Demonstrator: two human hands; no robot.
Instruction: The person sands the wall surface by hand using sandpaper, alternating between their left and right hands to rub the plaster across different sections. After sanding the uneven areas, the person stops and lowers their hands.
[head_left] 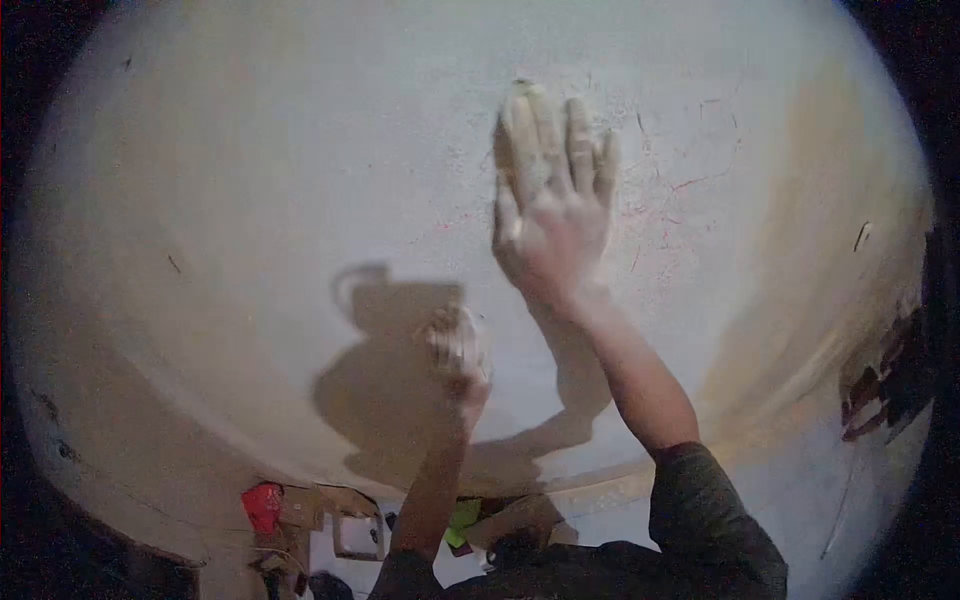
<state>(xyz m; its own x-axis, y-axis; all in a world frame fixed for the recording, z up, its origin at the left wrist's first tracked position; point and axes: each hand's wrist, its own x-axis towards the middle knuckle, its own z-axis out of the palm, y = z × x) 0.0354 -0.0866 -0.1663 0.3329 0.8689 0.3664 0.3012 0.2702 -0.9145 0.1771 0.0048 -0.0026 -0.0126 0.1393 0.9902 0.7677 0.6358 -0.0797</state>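
A pale wall (pixel 300 150) fills most of the head view, with small cracks and reddish marks around its upper right part. My right hand (pixel 557 200) lies against it with the fingers stretched upward, coated in whitish powder or paste. Lower and to the left, my left hand (pixel 458 345) is raised near the wall, its fingers bent and also whitened. Whether it holds something is too blurred to tell. Dark shadows of my head and arms fall on the wall around my left hand.
Along the bottom are a red object (pixel 262 507), a white framed item (pixel 358 535) and a bright green item (pixel 463 520). Dark patches (pixel 890 375) mark the wall's right side, and a thin line runs down below them.
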